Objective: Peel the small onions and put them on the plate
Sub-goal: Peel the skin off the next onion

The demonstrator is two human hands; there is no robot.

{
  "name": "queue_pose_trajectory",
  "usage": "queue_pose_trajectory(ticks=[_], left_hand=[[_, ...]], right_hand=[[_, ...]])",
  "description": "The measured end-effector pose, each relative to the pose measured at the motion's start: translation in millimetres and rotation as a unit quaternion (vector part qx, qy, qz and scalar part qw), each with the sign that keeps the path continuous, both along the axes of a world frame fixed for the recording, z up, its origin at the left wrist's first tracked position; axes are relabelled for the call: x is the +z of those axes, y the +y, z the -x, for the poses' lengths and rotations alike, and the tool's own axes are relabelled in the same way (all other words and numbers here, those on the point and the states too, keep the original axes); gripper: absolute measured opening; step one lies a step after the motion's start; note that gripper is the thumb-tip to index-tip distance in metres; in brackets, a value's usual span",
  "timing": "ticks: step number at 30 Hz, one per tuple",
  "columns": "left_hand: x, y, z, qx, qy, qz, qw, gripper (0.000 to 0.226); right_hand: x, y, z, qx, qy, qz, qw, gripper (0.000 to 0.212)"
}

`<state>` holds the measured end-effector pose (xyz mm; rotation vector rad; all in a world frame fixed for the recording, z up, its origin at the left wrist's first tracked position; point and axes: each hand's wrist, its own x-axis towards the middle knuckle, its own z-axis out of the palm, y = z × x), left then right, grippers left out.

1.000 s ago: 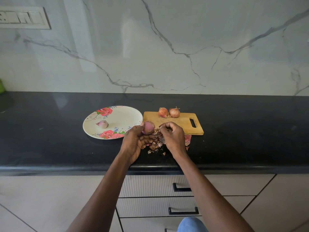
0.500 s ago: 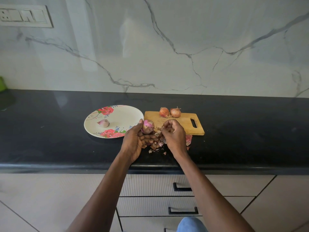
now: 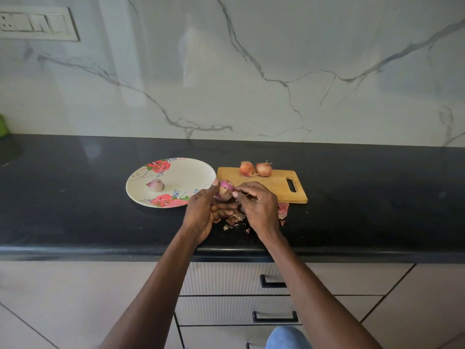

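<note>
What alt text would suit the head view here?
A person's left hand holds a half-peeled onion while the right hand pinches its skin, above peel scraps. One peeled onion lies on a floral plate; two unpeeled onions sit on a cutting board.

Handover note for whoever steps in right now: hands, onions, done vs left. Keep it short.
Left hand: grips the half-peeled onion above the counter's front edge, between the plate and the board.
Right hand: fingertips pinch a strip of skin at that onion's top.
Plate: one peeled onion lies on it.
Cutting board: two unpeeled onions sit at its far edge.
Peel scraps lie on the counter under the hands.
Done: one onion peeled and plated.
Left: finish the held onion, plate it, then peel and plate the two on the board.
</note>
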<state>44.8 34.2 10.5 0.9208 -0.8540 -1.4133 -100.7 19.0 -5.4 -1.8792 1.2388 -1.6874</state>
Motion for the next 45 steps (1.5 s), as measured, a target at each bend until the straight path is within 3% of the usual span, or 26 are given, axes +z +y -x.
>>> queue_pose_trajectory(ticks=[9, 18, 22, 31, 39, 45], left_hand=[[-2.0, -2.4, 0.6, -0.011, -0.027, -0.005, 1.000, 0.052], [1.8, 0.8, 0.7, -0.010, -0.022, -0.003, 1.000, 0.042], [2.1, 1.7, 0.9, -0.015, -0.027, 0.001, 1.000, 0.038], [1.9, 0.2, 0.7, -0.024, -0.037, -0.001, 0.999, 0.043], [1.9, 0.7, 0.8, -0.007, -0.040, -0.005, 0.999, 0.055], [5.3, 2.9, 0.8, 0.004, -0.014, -0.020, 1.000, 0.047]], right_hand=[[2.6, 2.1, -2.1, -0.023, 0.061, 0.015, 0.998, 0.003], [1.2, 1.9, -1.9, -0.015, 0.042, 0.002, 0.999, 0.007], [1.7, -0.4, -0.6, -0.014, 0.032, -0.009, 0.999, 0.023], [3.3, 2.1, -1.6, -0.023, 0.065, 0.005, 0.998, 0.004], [1.0, 2.5, -4.2, -0.013, 0.111, 0.002, 0.994, 0.009], [1.5, 1.3, -1.6, -0.035, 0.092, 0.012, 0.995, 0.018]])
